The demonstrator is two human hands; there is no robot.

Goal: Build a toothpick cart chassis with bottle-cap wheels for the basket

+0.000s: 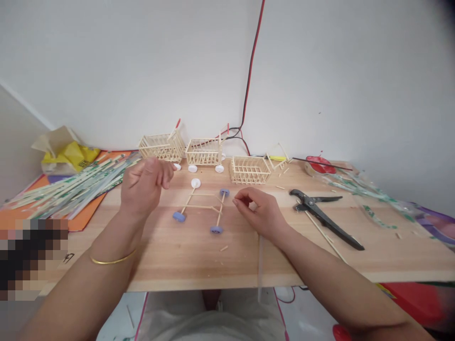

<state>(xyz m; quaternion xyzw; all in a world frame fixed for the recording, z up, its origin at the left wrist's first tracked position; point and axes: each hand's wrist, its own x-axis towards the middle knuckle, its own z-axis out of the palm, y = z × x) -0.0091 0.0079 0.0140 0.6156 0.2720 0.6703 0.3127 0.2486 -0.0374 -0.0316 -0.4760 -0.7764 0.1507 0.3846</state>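
Nearest: a clear strip (259, 270) hangs over the edge of the bench (163, 267), directly below the R grip (262, 213); can't tell if that hand touches it. R grip has thumb & index tips pressed together, nothing visible btw them. L grip (144, 187) has its fingers curled in; inner side's hidden, so can't tell whether they pinch anything.

Wheeled frame (199, 206) lies btw the two grips, just L of the R fingertips, apart from both — two axles w/ crossbars, 4 wheels on (three blue, one white). As a judgement, the frame looks about done.

Pliers (314, 208) lie to the right of the R grip, w/ a thin stick (325, 236) poking out from under them. Well left of the L grip: a heap of packed sticks (95, 180).

Farther, just beyond the R grip: a basket (250, 179), walls up, no wheels visible under it; a small stick piece (282, 165) beside its right end. Basket & frame sit apart, so joining them looks undone.

Farthest, beyond the L grip: left cart (161, 150) and middle cart (204, 154), each w/ basket, red-tipped handle & white wheels showing — both look finished, or nearly.
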